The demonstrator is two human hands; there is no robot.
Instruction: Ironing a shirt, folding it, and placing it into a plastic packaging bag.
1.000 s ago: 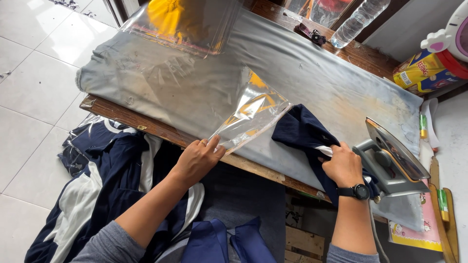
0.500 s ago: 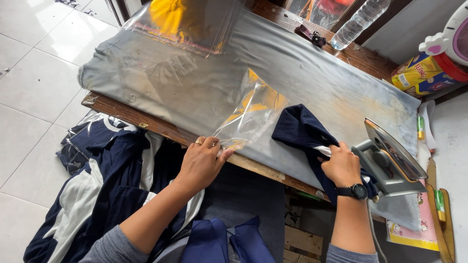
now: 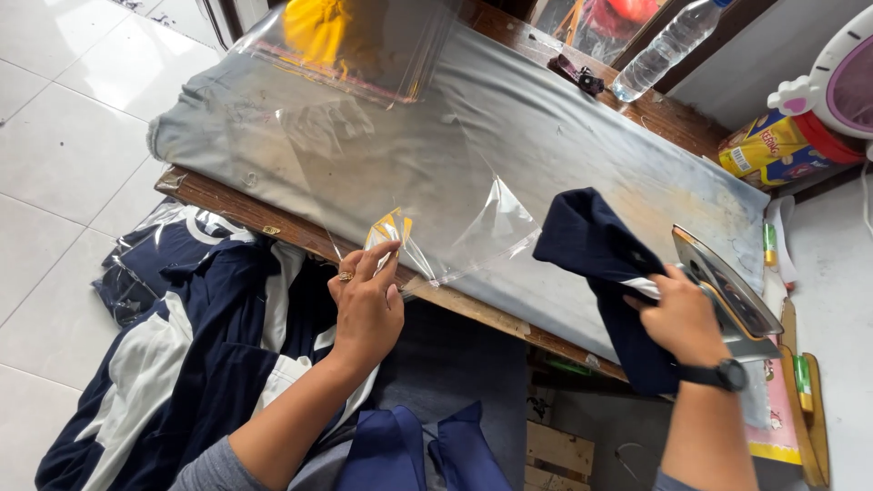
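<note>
My left hand (image 3: 366, 305) pinches the near corner of a clear plastic bag (image 3: 409, 195) that lies flat on the grey padded ironing board (image 3: 582, 155); a small yellow strip shows at my fingertips. My right hand (image 3: 680, 316), with a black watch on the wrist, grips a folded navy garment (image 3: 600, 250) at the board's near right edge. An iron (image 3: 723, 286) stands on its heel just right of that hand.
A stack of clear bags with a yellow patch (image 3: 350, 41) lies at the board's far end. A water bottle (image 3: 664, 45) and a yellow packet (image 3: 773, 150) sit at the back right. Navy and white garments (image 3: 195, 336) are piled on the floor below left.
The clear bag, held up and curled before, now lies spread flat on the board. My left hand slid to its near corner. The right hand kept its hold on the navy garment.
</note>
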